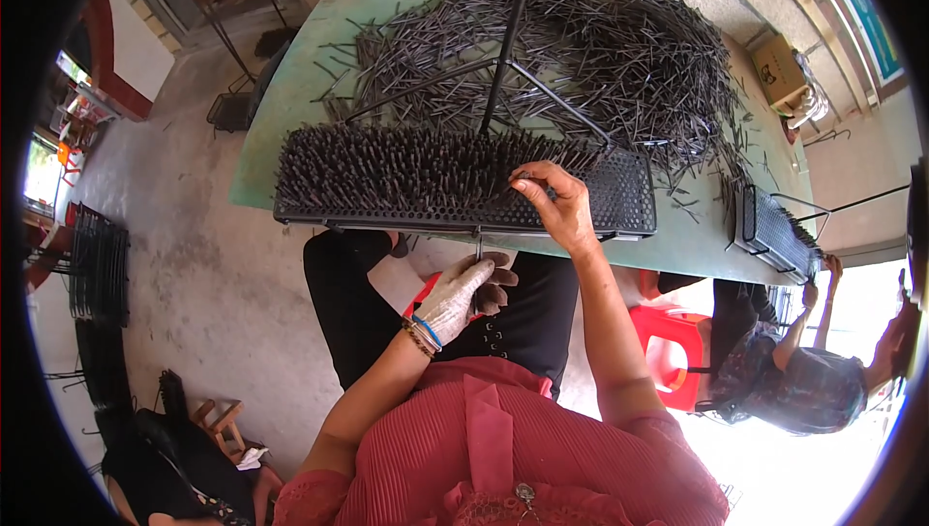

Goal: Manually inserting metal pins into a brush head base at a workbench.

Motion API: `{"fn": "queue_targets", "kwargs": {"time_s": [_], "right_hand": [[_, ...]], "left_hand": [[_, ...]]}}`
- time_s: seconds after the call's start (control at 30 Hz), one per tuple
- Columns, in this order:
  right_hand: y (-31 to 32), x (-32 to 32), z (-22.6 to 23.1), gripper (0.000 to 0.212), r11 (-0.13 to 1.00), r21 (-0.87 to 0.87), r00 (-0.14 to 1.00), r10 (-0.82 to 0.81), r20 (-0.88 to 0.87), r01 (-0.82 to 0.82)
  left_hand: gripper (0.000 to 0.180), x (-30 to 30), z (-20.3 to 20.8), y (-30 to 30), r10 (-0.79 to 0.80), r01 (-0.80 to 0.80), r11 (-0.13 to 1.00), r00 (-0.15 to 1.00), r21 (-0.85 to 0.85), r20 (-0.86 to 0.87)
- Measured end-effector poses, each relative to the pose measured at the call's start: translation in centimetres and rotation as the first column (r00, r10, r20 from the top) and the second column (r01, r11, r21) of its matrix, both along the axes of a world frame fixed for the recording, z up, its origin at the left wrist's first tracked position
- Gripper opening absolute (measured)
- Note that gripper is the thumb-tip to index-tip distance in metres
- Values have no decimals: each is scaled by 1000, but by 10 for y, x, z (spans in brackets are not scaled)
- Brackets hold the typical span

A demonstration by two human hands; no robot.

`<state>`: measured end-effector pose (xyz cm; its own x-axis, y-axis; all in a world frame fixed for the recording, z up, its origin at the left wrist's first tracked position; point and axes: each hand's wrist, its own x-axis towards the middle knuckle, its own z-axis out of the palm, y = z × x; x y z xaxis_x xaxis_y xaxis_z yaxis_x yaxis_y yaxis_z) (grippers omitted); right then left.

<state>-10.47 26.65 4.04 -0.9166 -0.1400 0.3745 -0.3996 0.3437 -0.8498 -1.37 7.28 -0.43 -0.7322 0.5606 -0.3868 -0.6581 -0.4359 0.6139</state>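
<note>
At mid-frame, above our gloved left hand [453, 303] gripping a thin metal rod [479, 243], our bare right hand [561, 205] pinches nearly closed, on what we cannot tell, amid black strips [387, 168] covering the perforated tray [624, 189].

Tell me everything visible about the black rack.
The rack is a long, shallow, metal-looking tray with round holes, lying along the table's near edge. Dark sticks stand crowded over its left and middle; its right end is bare. The right hand pinches at the sticks; the gloved left hand is below the rack's front rim.
</note>
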Motion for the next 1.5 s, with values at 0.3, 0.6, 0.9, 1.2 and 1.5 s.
{"fn": "queue_targets", "kwargs": {"time_s": [0.3,0.6,0.9,1.2,1.5], "right_hand": [[8,-6,-4,12,993,-43,993,114,3,-114],[12,-7,-13,12,968,-219,987,140,76,-121],[17,-7,-17,11,956,-252,977,185,104,-154],[12,-6,-9,11,985,-146,994,95,51,-86],[14,-3,-12,14,969,-206,983,158,96,-136]], "left_hand": [[36,1,-2,0,9,-9,1000,1000,15,15],[32,1,2,1,2,-1,1000,999,-2,46],[34,0,3,2,-11,12,1000,998,-18,65],[34,1,0,3,-14,15,1000,996,-14,84],[35,2,-3,1,-5,5,1000,997,-4,79]]}}
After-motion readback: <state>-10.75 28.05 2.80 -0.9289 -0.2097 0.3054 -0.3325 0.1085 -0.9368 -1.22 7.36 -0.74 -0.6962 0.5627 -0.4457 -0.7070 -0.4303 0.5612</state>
